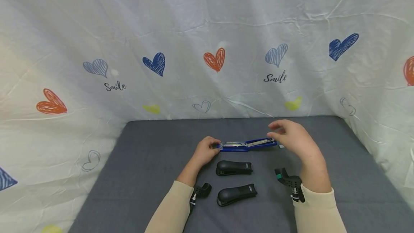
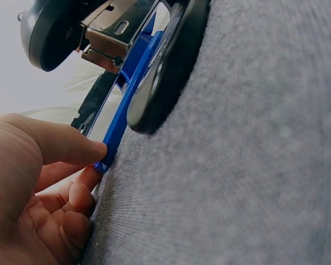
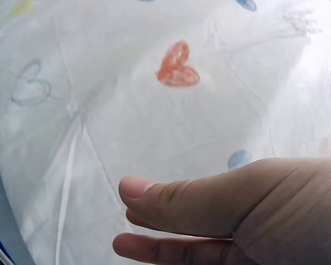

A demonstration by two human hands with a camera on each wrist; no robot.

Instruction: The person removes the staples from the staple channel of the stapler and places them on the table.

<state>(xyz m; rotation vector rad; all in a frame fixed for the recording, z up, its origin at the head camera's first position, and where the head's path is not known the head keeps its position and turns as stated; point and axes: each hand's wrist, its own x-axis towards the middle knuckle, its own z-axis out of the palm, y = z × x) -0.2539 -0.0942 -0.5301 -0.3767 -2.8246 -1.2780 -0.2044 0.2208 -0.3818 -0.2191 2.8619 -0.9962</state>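
A blue stapler [image 1: 233, 149] lies unfolded on the grey cloth, its metal insides facing up. My left hand [image 1: 205, 150] pinches its left end; the left wrist view shows the thumb and a finger on the blue base [image 2: 121, 116]. Over the stapler's right end hovers my right hand [image 1: 292, 137]. In the right wrist view the right hand [image 3: 193, 212] has its thumb and fingers extended with nothing between them. Close by the stapler's right end is a small pale piece [image 1: 281, 146], too small to identify.
Two black staplers, an upper one [image 1: 233, 168] and a lower one [image 1: 237, 194], lie closed in front of the blue one. The grey-covered table [image 1: 161, 175] ends at a white curtain [image 1: 181, 92] printed with hearts.
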